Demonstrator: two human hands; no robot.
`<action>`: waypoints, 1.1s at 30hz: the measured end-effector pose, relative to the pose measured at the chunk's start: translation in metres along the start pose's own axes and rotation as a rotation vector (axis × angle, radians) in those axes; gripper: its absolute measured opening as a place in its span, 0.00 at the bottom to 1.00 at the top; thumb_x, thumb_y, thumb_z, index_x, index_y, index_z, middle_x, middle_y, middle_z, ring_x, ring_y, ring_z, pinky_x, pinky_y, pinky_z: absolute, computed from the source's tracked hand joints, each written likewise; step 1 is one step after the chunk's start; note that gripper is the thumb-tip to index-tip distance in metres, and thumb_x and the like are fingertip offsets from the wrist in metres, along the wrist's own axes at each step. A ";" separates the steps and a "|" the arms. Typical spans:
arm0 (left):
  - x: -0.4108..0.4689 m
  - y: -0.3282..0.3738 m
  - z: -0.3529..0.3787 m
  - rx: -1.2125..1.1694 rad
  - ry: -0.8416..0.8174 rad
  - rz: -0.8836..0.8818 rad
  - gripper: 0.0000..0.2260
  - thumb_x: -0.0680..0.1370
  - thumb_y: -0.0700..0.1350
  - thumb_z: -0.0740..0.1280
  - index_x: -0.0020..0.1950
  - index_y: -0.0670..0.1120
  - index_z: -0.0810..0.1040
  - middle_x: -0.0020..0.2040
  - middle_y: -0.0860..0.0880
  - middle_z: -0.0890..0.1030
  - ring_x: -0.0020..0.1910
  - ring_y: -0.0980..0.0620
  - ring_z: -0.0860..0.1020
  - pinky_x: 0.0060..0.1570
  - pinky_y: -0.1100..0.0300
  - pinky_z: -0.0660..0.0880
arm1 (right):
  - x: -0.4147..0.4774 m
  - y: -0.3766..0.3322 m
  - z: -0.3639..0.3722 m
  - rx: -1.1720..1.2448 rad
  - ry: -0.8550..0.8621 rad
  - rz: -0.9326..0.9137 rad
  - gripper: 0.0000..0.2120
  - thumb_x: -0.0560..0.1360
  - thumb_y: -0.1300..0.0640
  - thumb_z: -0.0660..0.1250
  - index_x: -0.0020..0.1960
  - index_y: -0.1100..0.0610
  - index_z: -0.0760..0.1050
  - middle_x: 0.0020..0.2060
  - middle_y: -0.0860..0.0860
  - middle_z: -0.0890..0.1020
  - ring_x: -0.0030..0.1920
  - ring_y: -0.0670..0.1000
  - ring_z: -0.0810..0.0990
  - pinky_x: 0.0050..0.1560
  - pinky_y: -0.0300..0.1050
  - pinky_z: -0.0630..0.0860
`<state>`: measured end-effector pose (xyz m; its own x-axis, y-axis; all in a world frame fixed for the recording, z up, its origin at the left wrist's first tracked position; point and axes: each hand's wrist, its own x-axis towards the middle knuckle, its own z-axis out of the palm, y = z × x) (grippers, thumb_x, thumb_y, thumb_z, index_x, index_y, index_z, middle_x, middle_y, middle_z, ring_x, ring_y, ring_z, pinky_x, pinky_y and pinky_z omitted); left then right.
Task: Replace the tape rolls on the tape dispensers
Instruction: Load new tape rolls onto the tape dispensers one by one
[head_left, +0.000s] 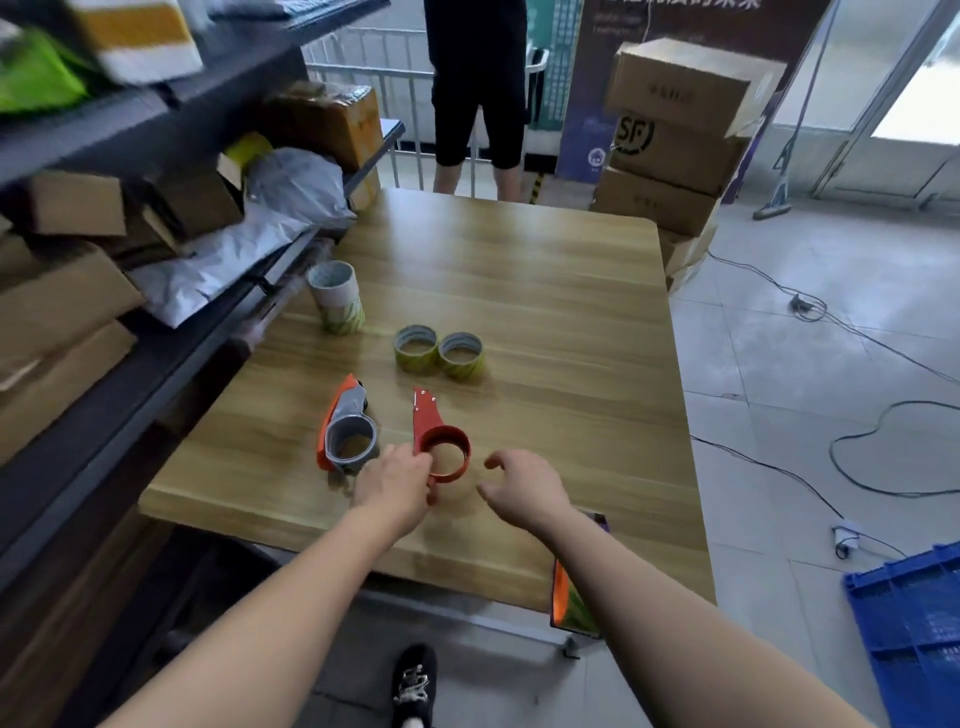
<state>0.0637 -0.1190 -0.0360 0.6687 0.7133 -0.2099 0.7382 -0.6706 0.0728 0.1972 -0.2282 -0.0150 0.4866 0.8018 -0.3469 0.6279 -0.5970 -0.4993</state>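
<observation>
Left grip (400, 480) on red dispenser (440, 441), wooden table (545, 312).

bare wooden tabletop (545, 291) lay open right and beyond; two yellow-striped tape rolls (439, 353) and tall stacked rolls (336, 301) blocked centre-left.

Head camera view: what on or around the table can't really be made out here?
- Left hand fingers: curled under, so the grip on the red dispenser is hidden.
- Phone at the table edge: mostly behind the right forearm.
- Shelf items, top left: motion-blurred.
- Person standing beyond the table: cut off by the top edge.
</observation>
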 end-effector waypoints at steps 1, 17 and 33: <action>0.003 -0.006 0.000 0.004 -0.016 -0.012 0.12 0.77 0.44 0.62 0.60 0.49 0.74 0.57 0.48 0.74 0.57 0.47 0.72 0.51 0.53 0.73 | 0.006 -0.007 0.003 -0.007 -0.003 -0.006 0.19 0.75 0.50 0.65 0.65 0.52 0.75 0.62 0.53 0.79 0.63 0.55 0.75 0.63 0.52 0.74; 0.107 -0.053 0.012 0.249 -0.213 0.232 0.14 0.79 0.40 0.57 0.63 0.46 0.74 0.62 0.45 0.76 0.65 0.45 0.69 0.67 0.48 0.58 | 0.115 -0.069 0.054 -0.128 -0.229 0.181 0.18 0.76 0.47 0.61 0.52 0.59 0.80 0.52 0.58 0.83 0.54 0.60 0.81 0.49 0.46 0.76; 0.190 -0.019 0.008 -0.120 -0.312 0.231 0.19 0.77 0.54 0.63 0.66 0.50 0.69 0.61 0.47 0.73 0.63 0.44 0.72 0.58 0.50 0.70 | 0.146 -0.013 0.016 0.303 0.238 0.513 0.11 0.78 0.47 0.59 0.42 0.54 0.67 0.49 0.60 0.82 0.51 0.61 0.79 0.45 0.49 0.70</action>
<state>0.1761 0.0282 -0.0852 0.7728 0.4384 -0.4590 0.5891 -0.7644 0.2618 0.2504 -0.1034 -0.0723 0.8229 0.3680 -0.4330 0.0969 -0.8417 -0.5311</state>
